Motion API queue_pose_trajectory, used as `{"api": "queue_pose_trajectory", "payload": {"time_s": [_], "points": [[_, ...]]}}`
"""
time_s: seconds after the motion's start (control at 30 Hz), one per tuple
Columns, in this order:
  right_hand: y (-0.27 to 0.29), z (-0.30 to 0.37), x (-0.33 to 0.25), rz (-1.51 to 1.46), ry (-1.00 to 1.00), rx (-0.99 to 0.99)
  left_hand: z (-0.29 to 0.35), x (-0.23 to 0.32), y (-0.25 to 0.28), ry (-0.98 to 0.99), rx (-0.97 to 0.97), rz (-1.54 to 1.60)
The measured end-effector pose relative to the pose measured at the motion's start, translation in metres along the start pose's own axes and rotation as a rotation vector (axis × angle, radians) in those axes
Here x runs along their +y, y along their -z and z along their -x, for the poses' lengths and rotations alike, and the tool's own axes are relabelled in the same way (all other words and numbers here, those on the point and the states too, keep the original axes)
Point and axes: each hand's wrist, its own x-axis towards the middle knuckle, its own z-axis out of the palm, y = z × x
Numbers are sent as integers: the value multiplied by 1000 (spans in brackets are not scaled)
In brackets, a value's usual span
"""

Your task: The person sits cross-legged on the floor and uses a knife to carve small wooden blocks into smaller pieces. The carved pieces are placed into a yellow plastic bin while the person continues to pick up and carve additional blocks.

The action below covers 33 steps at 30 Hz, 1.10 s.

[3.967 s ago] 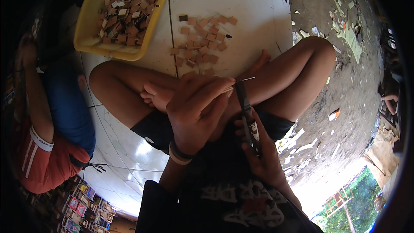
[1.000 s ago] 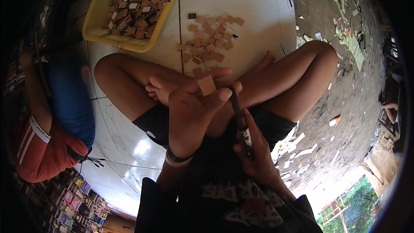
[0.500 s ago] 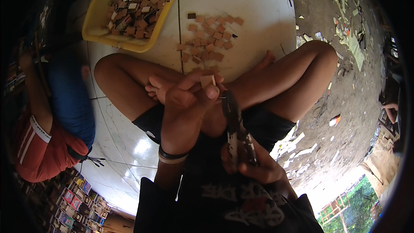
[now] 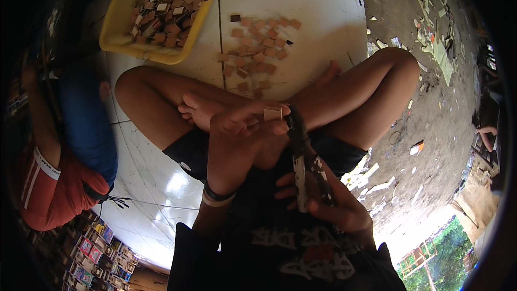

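In my left hand (image 4: pixel 231 140), the thumb and fingers pinch a small square brown piece (image 4: pixel 272 115) with a pale edge. My right hand (image 4: pixel 342 207) holds a pair of dark pliers (image 4: pixel 300 148) by its handles, whose white coating is worn and patchy. The jaws point away from me and reach the right side of the brown piece, by my left fingertips. Whether they bite on it cannot be made out. Some fingers of the right hand stretch loosely past the near handle. Both hands are above my crossed legs.
Ahead on the white tiled floor (image 4: pixel 318 32) lie scattered brown squares (image 4: pixel 259 46). A yellow tub (image 4: pixel 141 53) full of similar squares stands ahead left. Another person in red (image 4: pixel 62 194) sits at left. Bare ground with scraps (image 4: pixel 396 140) lies to the right.
My left hand and the brown piece have shifted a little right and turned. My right hand has moved right with the pliers, and its fingers on the handles have loosened.
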Motion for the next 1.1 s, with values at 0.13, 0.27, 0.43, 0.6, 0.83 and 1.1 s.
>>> {"api": "queue_pose_trajectory", "payload": {"time_s": [0.13,0.27,0.43,0.6,0.83,1.1], "points": [[-3,1,-2,-4,3,12,3,0,-4,-65,-3,-63],[-2,2,-1,-8,7,15,3,0,-6,-91,-8,-86],[-2,1,1,32,42,-3,3,2,-4,-105,-45,-133],[-1,3,13,46,-193,142,6,-3,-2,-97,-69,-166],[15,-16,56,579,70,395,-2,-25,1,-38,-93,-142],[33,-31,40,529,146,649,-48,-44,22,-7,-23,-695]]}}
